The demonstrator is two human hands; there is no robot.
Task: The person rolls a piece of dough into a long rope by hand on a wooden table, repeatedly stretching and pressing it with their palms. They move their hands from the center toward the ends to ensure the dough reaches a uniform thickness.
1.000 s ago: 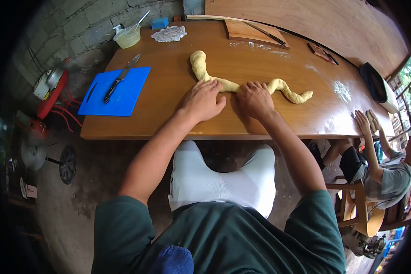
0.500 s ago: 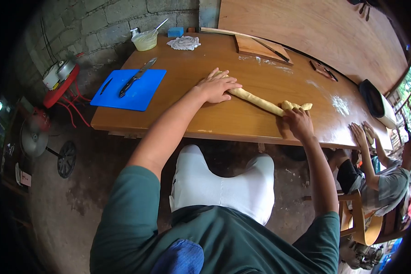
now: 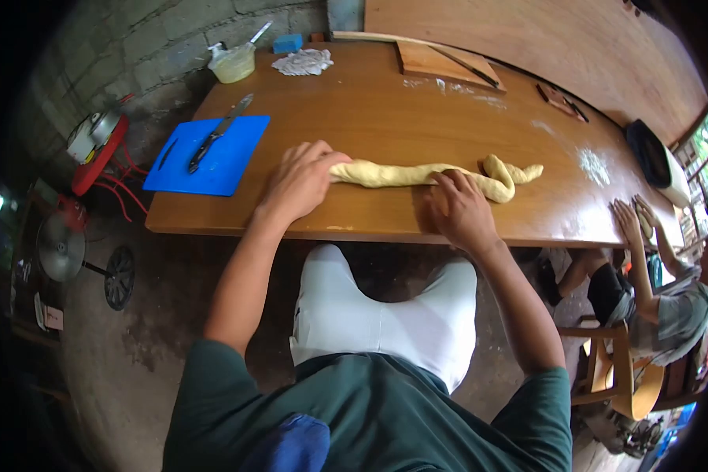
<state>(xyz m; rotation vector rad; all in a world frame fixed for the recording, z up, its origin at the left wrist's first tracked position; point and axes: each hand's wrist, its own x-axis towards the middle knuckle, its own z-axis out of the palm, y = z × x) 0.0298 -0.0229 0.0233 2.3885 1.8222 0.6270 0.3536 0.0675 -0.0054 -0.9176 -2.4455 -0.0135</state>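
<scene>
A long rope of pale yellow dough (image 3: 389, 175) lies across the wooden table in front of me, its right end bent back in a loop. My left hand (image 3: 300, 177) is closed round the rope's left end, which the fingers partly cover. Further right, my right hand (image 3: 460, 203) grips the rope with curled fingers just left of the loop. Left of my left hand is a blue cutting board (image 3: 232, 167) with a black-handled knife (image 3: 212, 142) lying across it.
Behind stand a bowl with a utensil (image 3: 233, 64), a crumpled white cloth (image 3: 302, 62) and a blue block (image 3: 288, 43). A wooden board (image 3: 440, 64) lies at the back. Flour (image 3: 592, 167) dusts the table's right side, near another person's hands (image 3: 631, 220).
My left hand has moved left and nearer, drawing the dough's end with it. My right hand has shifted left along the rope, which now lies more level.
</scene>
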